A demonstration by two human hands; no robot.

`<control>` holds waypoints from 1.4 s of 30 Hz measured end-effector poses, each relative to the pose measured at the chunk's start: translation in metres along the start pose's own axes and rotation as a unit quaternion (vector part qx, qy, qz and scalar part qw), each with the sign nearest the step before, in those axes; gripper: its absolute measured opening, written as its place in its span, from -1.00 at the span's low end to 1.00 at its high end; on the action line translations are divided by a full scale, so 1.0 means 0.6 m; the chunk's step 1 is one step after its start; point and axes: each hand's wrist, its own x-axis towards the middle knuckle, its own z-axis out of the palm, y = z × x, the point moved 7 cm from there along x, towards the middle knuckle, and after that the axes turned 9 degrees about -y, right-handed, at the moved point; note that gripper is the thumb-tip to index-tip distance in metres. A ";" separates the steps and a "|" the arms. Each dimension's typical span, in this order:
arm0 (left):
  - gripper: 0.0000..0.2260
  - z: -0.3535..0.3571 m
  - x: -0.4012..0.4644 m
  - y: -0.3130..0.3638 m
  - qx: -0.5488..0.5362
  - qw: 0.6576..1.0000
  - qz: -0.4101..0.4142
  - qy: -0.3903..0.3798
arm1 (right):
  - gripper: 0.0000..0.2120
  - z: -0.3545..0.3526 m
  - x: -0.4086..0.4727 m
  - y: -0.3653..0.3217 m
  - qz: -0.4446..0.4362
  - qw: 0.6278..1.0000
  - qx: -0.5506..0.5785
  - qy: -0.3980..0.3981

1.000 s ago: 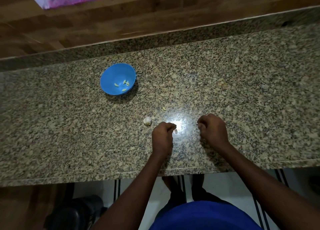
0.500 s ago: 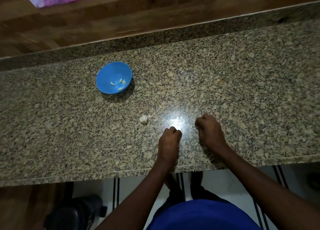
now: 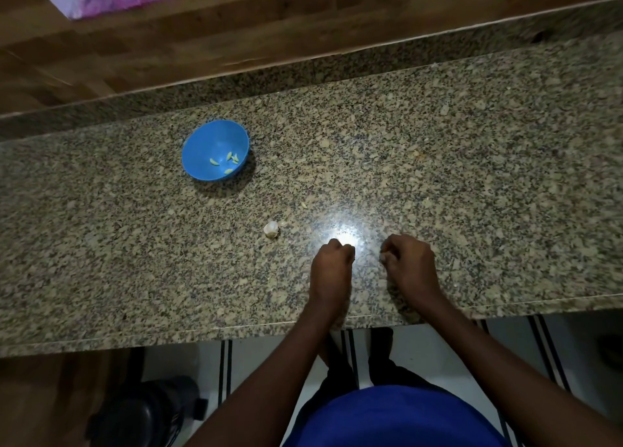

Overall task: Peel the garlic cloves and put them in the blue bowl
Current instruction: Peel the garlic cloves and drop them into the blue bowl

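The blue bowl (image 3: 202,143) stands on the granite counter at the left and holds several peeled garlic cloves (image 3: 229,161). A pale, unpeeled piece of garlic (image 3: 271,229) lies on the counter between the bowl and my hands. My left hand (image 3: 332,268) rests near the front edge with its fingers curled into a fist; nothing shows in its grip. Just to the right, my right hand (image 3: 409,264) is curled too, and a small pale garlic clove (image 3: 383,255) shows pinched at its fingertips. The two hands are a little apart.
A small scrap of garlic skin (image 3: 304,205) lies past the hands. The granite counter (image 3: 472,176) has a raised back ledge with wood beyond it. A bright glare spot sits just ahead of my left hand. A dark object (image 3: 148,413) stands on the floor below.
The view has shifted slightly. My left hand pulled back toward the front edge and turned into a tighter fist; the right hand stayed almost in place.
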 end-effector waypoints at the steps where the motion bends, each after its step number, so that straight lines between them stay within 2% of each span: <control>1: -0.79 0.003 -0.001 0.003 0.012 1.000 0.006 0.000 | -0.87 0.001 -0.006 0.002 -0.004 1.000 -0.007 -0.005; 4: -0.81 0.002 -0.009 0.009 0.024 0.999 0.019 0.039 | -0.87 0.006 -0.024 0.008 -0.021 0.999 -0.032 -0.011; 7: -0.89 0.000 -0.018 0.013 0.007 0.997 0.035 0.061 | -0.86 -0.003 -0.037 0.005 -0.041 0.999 0.001 0.016; 11: -0.88 0.000 -0.023 -0.008 -0.155 0.985 -0.050 0.051 | -0.86 -0.039 -0.042 0.016 -0.032 0.996 0.049 0.068; 16: -0.91 0.001 0.015 0.002 -0.234 0.970 -0.062 0.030 | -0.83 -0.017 -0.047 0.040 -0.006 0.998 -0.060 -0.004; 20: -0.90 0.001 0.044 0.034 -0.245 0.969 -0.044 0.005 | -0.81 -0.012 -0.035 0.041 0.027 0.997 -0.060 -0.030; 26: -0.93 -0.012 0.140 0.083 -0.196 0.980 -0.017 -0.017 | -0.84 0.003 -0.034 0.042 0.044 0.994 -0.097 -0.036; 30: -0.83 -0.012 0.210 0.115 -0.121 0.992 0.016 -0.031 | -0.85 -0.016 -0.021 0.042 0.049 0.998 -0.033 0.009; 32: -0.90 0.005 0.223 0.129 -0.043 0.997 0.040 -0.056 | -0.78 -0.028 -0.012 0.044 0.073 0.996 0.043 0.021; 35: -0.87 0.025 0.210 0.139 0.041 0.996 0.070 -0.044 | -0.71 -0.039 -0.001 0.059 0.146 0.973 0.177 0.029; 38: -0.89 0.030 0.186 0.134 0.055 0.996 0.069 -0.005 | -0.78 -0.036 0.003 0.069 0.197 0.937 0.287 0.025; 42: -0.80 0.025 0.144 0.092 0.030 0.998 0.038 0.027 | -0.86 -0.022 0.004 0.067 0.210 0.902 0.377 0.002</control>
